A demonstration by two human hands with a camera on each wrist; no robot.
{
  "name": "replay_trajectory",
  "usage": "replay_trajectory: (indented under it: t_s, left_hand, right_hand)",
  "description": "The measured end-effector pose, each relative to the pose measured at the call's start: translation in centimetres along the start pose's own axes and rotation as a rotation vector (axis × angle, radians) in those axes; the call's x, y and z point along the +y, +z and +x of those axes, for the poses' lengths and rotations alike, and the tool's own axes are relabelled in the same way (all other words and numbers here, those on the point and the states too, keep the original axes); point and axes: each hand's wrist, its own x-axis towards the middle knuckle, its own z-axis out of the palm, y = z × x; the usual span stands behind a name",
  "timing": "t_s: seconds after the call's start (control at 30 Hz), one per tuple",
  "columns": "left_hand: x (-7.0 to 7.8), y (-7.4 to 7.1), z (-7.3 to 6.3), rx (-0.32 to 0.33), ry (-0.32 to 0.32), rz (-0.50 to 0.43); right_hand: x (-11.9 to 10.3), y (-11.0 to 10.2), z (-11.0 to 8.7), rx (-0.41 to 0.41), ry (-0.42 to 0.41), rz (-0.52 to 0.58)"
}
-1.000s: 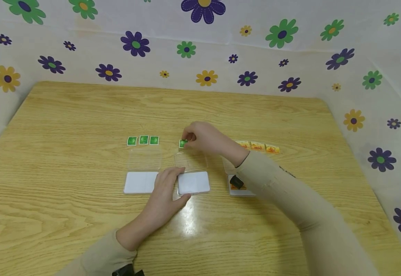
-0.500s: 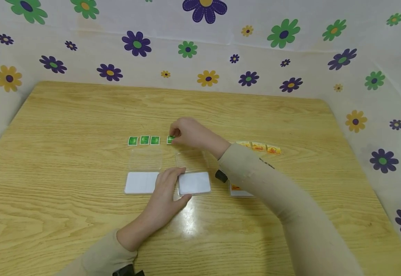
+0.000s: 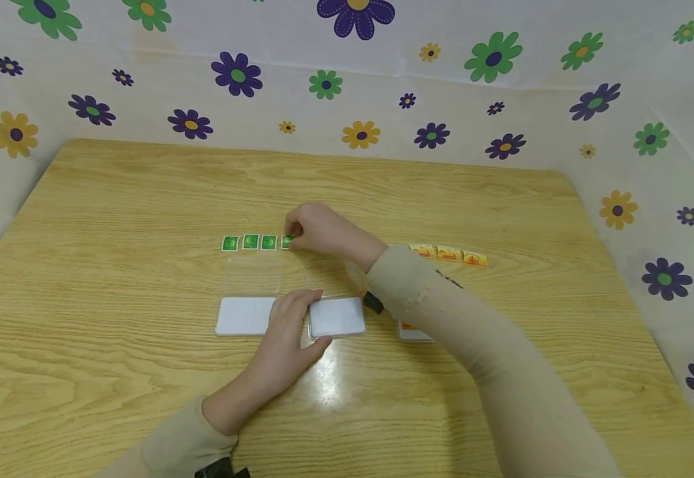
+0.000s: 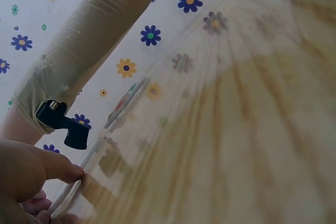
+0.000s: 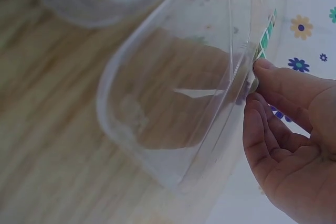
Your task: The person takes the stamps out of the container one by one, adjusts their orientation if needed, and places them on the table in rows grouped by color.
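Observation:
My right hand [image 3: 325, 229] pinches a small green square card with a white border [image 3: 287, 242] at the right end of a row of like green cards [image 3: 250, 241]. Thumb and fingers partly cover that card. My left hand [image 3: 287, 338] holds the middle clear plastic case [image 3: 309, 330], thumb at its near edge and fingers at its far edge. White cards [image 3: 337, 317] lie inside this case, and its clear lid [image 3: 329, 275] lies open behind. In the left wrist view the thumb [image 4: 60, 167] presses on the case's edge.
Another case with white contents [image 3: 242, 316] lies left of the left hand. Yellow-orange cards [image 3: 449, 253] form a row at the right. A third case [image 3: 412, 332] is partly hidden under the right sleeve. A flowered cloth [image 3: 287, 86] hangs behind the table [image 3: 143, 192].
My right hand has moved left with its green card, bringing it up close to the row of other green cards. The left hand keeps its place on the middle case.

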Motion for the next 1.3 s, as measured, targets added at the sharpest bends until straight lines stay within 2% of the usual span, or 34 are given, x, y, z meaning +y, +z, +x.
replay_trajectory:
  t_s: [0.2,0.77,1.1,1.3]
  left_hand:
    - [0.0,0.0,0.1,0.009,0.013,0.009]
    - [0.0,0.0,0.0,-0.001,-0.001,0.007]
    - [0.2,0.0,0.1,-0.014,-0.026,0.003]
    - [0.1,0.1,0.0,-0.005,-0.02,0.004]
  right_hand:
    - [0.0,0.2,0.3,-0.004,-0.005,-0.014]
    - [-0.1,0.2,0.3,-0.008,0.017,-0.014]
    - [0.1,-0.4,-1.3,0.051,-0.033,0.018]
    - [0.1,-0.9,-2.7,0.067,-0.036,0.044]
